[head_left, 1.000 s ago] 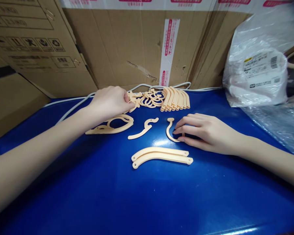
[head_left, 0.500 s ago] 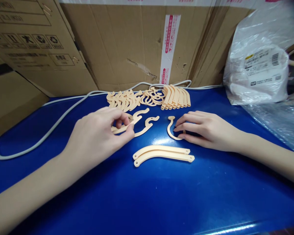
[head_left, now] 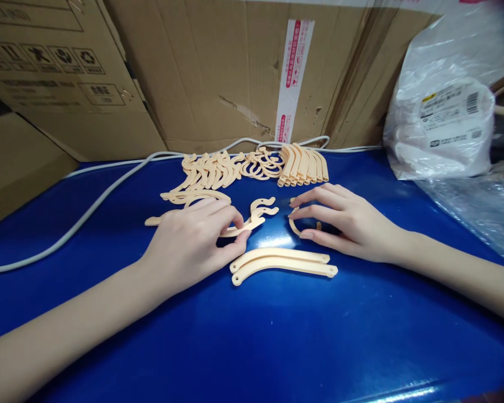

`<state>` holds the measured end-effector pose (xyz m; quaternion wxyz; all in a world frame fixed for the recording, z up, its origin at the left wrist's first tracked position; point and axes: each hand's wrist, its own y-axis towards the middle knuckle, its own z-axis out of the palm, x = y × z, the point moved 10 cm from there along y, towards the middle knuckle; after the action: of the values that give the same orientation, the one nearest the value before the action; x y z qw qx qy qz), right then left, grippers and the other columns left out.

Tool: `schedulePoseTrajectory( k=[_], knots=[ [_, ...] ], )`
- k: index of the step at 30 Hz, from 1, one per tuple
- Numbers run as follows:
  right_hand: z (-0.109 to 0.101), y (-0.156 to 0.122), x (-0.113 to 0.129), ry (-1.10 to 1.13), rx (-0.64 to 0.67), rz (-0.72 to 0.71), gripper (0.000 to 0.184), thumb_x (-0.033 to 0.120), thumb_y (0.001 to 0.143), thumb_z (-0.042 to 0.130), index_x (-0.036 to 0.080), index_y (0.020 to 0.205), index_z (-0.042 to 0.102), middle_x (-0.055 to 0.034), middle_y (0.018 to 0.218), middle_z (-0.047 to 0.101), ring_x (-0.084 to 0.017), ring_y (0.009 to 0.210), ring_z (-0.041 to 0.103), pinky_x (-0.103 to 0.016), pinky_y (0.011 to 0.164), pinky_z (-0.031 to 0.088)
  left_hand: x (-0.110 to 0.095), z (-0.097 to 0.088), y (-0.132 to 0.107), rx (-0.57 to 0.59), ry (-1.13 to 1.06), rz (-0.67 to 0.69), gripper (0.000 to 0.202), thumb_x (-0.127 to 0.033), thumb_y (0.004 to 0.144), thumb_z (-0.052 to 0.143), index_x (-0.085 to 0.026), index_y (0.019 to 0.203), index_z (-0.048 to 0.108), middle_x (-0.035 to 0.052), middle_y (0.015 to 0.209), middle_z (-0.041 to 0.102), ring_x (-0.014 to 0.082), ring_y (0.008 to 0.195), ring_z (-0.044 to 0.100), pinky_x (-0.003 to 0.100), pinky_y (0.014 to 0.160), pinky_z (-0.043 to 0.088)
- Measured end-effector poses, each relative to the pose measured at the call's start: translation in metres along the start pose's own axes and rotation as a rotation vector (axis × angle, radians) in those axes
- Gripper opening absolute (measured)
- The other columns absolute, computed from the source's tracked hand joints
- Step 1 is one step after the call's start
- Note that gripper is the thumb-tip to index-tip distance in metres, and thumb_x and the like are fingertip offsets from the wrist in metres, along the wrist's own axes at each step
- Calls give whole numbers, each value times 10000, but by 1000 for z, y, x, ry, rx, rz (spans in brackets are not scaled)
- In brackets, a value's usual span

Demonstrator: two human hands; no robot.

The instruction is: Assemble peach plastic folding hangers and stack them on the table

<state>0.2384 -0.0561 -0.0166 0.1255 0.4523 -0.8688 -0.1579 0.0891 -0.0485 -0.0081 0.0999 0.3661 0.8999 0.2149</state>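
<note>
My left hand [head_left: 199, 235] pinches a beige, notched hanger arm [head_left: 256, 224] between thumb and fingers, low over the blue table. Just beyond its tip lies another notched arm [head_left: 264, 201], partly overlapped. Over a beige hanger hook [head_left: 294, 225] lying on the table, my right hand [head_left: 340, 226] curls with thumb at the lower bend and fingertips at the knobbed end; part of the hook is hidden under the fingers. In front of both hands, two long curved hanger arms [head_left: 283, 264] lie side by side.
Behind the hands are piles of notched arms [head_left: 212, 170], hooks [head_left: 262, 164] and long curved arms [head_left: 304, 165]. A white cable [head_left: 121, 173] runs along the back. Cardboard boxes [head_left: 227, 73] stand behind, and a plastic-wrapped package [head_left: 441, 131] sits at right.
My left hand has moved right and slightly down with the notched arm, uncovering pieces behind it. My right hand's fingers have shifted left onto the hook's knobbed end.
</note>
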Motion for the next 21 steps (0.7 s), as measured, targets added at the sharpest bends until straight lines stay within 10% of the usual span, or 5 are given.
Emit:
schedulePoseTrajectory(
  k=[12, 21],
  knots=[
    [19, 5, -7, 69, 92, 59, 420, 432, 1011, 491, 175, 1324, 603, -137, 1446, 560, -278, 1318, 513, -481, 1077, 381, 2, 6, -4, -21, 92, 24, 186, -374, 935, 610, -196, 921, 660, 11, 828, 707, 182, 744, 676, 282, 488, 346],
    [17, 3, -8, 94, 83, 64, 378, 408, 1019, 474, 179, 1275, 632, -136, 1376, 599, -266, 1257, 542, -449, 1044, 397, -3, 10, -7, 54, -56, 189, 334, -377, 1016, 486, -202, 1198, 705, 81, 1198, 719, 289, 1170, 595, 439, 984, 452]
  ],
)
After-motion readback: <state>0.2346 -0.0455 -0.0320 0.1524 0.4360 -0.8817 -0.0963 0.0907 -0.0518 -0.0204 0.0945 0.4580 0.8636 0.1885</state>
